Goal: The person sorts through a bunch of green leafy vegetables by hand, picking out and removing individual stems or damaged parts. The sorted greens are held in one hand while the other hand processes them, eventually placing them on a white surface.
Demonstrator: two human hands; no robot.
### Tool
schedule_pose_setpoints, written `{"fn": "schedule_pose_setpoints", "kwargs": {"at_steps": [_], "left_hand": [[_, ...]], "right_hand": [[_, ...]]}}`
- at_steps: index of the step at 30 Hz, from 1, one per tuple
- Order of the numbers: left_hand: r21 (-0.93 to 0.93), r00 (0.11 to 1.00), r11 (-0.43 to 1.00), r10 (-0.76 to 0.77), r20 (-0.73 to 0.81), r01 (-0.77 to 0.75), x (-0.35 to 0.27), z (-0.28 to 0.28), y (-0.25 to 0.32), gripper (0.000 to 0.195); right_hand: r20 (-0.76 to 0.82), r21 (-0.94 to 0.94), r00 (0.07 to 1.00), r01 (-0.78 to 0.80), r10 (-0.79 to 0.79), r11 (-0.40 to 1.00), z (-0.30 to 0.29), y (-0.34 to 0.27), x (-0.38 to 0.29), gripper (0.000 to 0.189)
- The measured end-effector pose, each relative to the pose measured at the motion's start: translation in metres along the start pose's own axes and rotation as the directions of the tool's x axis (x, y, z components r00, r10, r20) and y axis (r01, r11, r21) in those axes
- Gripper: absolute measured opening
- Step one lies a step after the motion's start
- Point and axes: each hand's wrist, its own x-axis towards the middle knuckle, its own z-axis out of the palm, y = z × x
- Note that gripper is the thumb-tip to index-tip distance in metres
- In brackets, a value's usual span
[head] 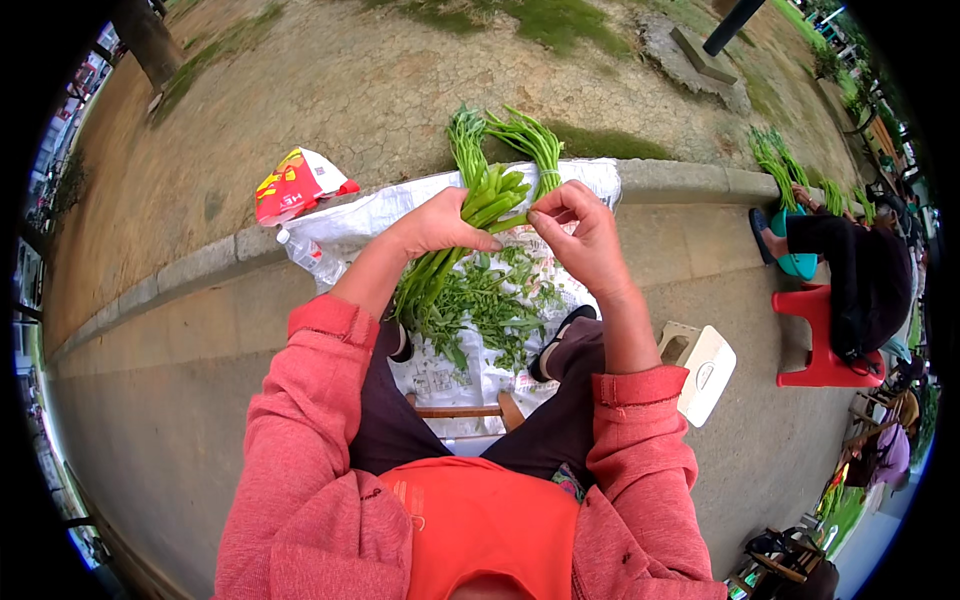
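Note:
My left hand [441,223] is wrapped around a bunch of green leafy-vegetable stems [491,196], thick cut ends up and leafy ends hanging down to the left. Between thumb and index finger, my right hand [579,236] pinches the tip of a single green stem [511,223] that sticks out of the bunch. Below both hands, loose green leaves [487,307] lie heaped on a white printed sheet [439,382] between my feet. Beyond the hands, two bundles rest on the curb: thin leafy stems [466,146] and a bundle tied with a band [541,154].
White sacking [382,206] drapes the concrete curb [667,180]. A red-and-white bag [289,187] and a clear plastic bottle [309,251] lie to the left. A white step stool [705,371] stands at right. Farther right, a person [874,277] sits near a red stool [806,307] and teal basin [796,264].

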Motion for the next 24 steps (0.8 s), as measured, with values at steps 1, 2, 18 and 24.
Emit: {"fn": "schedule_pose_setpoints", "kwargs": {"at_steps": [1,2,18,24], "left_hand": [[-0.004,1.000,1.000,-0.006,0.010,0.006,0.000,0.000,0.000,0.044],[-0.008,1.000,1.000,-0.012,0.021,0.012,0.001,-0.002,-0.001,0.045],[-0.145,0.992,0.989,-0.022,0.127,0.041,0.002,-0.006,-0.007,0.043],[-0.042,0.993,0.998,-0.037,0.109,0.041,0.000,-0.002,0.004,0.040]], "right_hand": [[-0.014,-0.035,0.998,0.054,-0.054,0.998,0.000,-0.001,0.001,0.008],[-0.025,-0.072,0.994,0.107,-0.109,0.992,0.001,-0.002,0.002,0.008],[-0.080,0.193,0.995,-0.037,0.054,0.981,0.010,-0.013,-0.002,0.010],[-0.064,0.182,0.998,-0.004,0.016,0.983,0.011,-0.010,-0.003,0.006]]}}
